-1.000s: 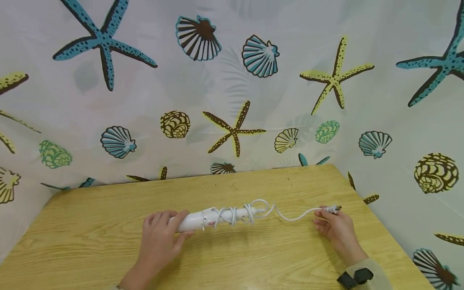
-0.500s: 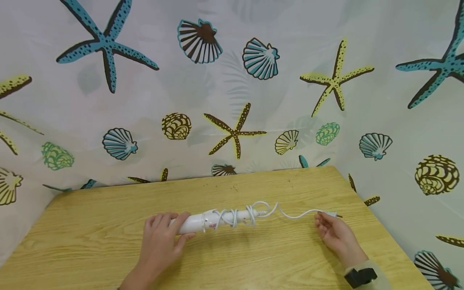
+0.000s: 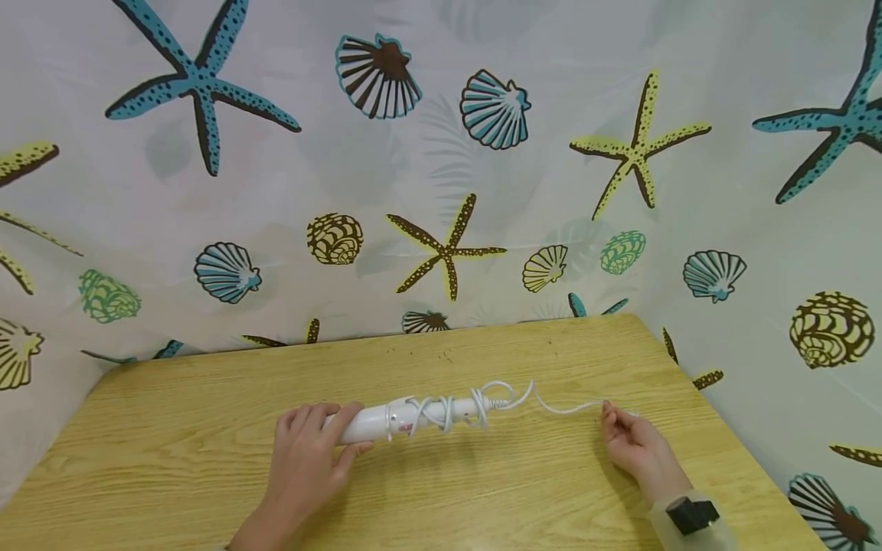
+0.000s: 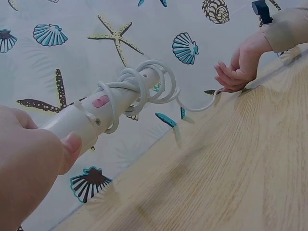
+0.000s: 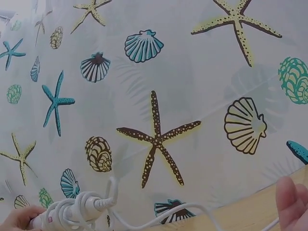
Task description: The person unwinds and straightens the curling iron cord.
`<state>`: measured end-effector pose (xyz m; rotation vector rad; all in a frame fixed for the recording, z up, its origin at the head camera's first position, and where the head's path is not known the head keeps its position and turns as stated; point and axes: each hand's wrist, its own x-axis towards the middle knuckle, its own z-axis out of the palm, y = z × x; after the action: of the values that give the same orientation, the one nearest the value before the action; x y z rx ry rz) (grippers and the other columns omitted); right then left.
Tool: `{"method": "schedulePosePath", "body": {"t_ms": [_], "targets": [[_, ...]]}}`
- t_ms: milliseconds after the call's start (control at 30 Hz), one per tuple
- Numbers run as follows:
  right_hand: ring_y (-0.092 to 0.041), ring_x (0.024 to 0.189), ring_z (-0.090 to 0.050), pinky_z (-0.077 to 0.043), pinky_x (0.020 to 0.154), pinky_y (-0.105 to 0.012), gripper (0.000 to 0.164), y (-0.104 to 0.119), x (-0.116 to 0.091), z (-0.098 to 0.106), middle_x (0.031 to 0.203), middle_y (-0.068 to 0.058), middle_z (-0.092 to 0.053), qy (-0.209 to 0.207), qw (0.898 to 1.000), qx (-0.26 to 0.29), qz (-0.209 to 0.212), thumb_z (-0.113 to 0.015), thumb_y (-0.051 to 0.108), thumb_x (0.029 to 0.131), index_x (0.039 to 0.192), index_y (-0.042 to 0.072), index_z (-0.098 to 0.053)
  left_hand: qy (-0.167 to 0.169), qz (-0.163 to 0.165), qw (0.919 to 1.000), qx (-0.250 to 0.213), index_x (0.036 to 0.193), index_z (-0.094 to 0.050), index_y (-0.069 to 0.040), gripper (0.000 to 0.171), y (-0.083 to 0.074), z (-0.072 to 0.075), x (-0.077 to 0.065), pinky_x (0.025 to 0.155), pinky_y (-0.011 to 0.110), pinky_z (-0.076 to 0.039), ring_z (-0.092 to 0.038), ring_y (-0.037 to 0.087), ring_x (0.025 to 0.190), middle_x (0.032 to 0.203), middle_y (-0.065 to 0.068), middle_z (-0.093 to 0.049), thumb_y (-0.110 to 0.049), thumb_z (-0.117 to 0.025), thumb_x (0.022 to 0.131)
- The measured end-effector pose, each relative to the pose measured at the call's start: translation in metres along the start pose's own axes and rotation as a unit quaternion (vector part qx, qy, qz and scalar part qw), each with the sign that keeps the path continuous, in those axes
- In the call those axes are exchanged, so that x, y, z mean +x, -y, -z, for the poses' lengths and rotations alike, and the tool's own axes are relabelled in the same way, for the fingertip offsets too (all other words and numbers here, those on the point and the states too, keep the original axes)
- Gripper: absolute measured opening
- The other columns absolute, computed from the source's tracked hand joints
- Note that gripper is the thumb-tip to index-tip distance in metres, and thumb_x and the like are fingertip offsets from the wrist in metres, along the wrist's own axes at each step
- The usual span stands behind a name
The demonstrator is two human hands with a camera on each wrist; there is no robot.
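Plug [image 3: 635, 414] showed past the right hand [image 3: 637, 448] a moment ago; now mostly hidden behind it, fingers pinching the cord [image 3: 566, 412]. Reads as cord end under control, coils still round the wand [image 3: 368, 424]. Left hand [image 3: 303, 451] clamped on wand's left end, mid-bench [image 3: 496, 490]. Bench's right edge near right hand; more room left and near.

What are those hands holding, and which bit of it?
The left hand grips the white wand-like device by its thick end, clear of the wound cord. The right hand pinches the white cord well away from the device.
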<state>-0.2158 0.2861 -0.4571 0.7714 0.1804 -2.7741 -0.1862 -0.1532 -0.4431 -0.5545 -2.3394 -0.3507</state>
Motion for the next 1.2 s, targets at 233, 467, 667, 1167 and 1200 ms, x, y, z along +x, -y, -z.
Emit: {"method": "schedulePosePath", "body": {"t_ms": [233, 467, 667, 1167, 1200], "targets": [[-0.014, 0.078, -0.056, -0.041, 0.07, -0.012, 0.027, -0.002, -0.002, -0.002, 0.084, -0.012, -0.055, -0.01, 1.0, -0.002, -0.001, -0.033, 0.012, 0.093, 0.119, 0.015, -0.03, 0.009, 0.004, 1.0, -0.001, 0.104, -0.058, -0.019, 0.049, 0.0, -0.001, 0.0, 0.076, 0.047, -0.03, -0.05, 0.025, 0.083, 0.088, 0.007, -0.057, -0.041, -0.071, 0.062], [-0.016, 0.08, -0.056, -0.041, 0.072, -0.015, 0.015, -0.002, 0.0, 0.003, 0.089, -0.013, -0.055, -0.013, 0.998, -0.064, -0.013, -0.036, 0.012, 0.092, 0.107, 0.008, -0.037, -0.005, -0.003, 1.0, 0.0, 0.103, -0.058, -0.018, 0.049, -0.001, -0.001, 0.0, 0.074, 0.047, -0.031, -0.051, 0.026, 0.082, 0.087, 0.008, -0.057, -0.041, -0.071, 0.062], [-0.016, 0.08, -0.056, -0.042, 0.071, -0.017, 0.014, -0.003, 0.0, 0.003, 0.087, -0.009, -0.057, 0.007, 0.992, -0.128, -0.014, -0.038, 0.015, 0.092, 0.097, 0.005, -0.046, -0.011, -0.008, 0.9999, -0.002, 0.103, -0.058, -0.018, 0.048, -0.002, -0.002, 0.0, 0.074, 0.047, -0.031, -0.051, 0.026, 0.082, 0.086, 0.008, -0.057, -0.042, -0.069, 0.063], [-0.017, 0.089, -0.054, -0.042, 0.078, -0.027, 0.027, -0.017, 0.0, -0.004, 0.101, -0.003, -0.055, 0.107, 0.913, -0.391, 0.049, -0.048, 0.023, 0.088, 0.113, 0.011, -0.044, -0.007, -0.005, 1.0, -0.004, 0.104, -0.058, -0.017, 0.051, -0.003, -0.001, 0.001, 0.075, 0.048, -0.03, -0.051, 0.026, 0.082, 0.087, 0.008, -0.057, -0.042, -0.071, 0.061], [-0.018, 0.089, -0.054, -0.042, 0.078, -0.027, 0.029, -0.019, 0.0, -0.005, 0.1, -0.003, -0.056, 0.118, 0.903, -0.409, 0.059, -0.047, 0.022, 0.088, 0.114, 0.01, -0.042, -0.007, -0.005, 1.0, -0.004, 0.104, -0.058, -0.017, 0.051, -0.003, -0.001, 0.001, 0.075, 0.048, -0.03, -0.051, 0.026, 0.082, 0.087, 0.008, -0.057, -0.042, -0.07, 0.061]]}}
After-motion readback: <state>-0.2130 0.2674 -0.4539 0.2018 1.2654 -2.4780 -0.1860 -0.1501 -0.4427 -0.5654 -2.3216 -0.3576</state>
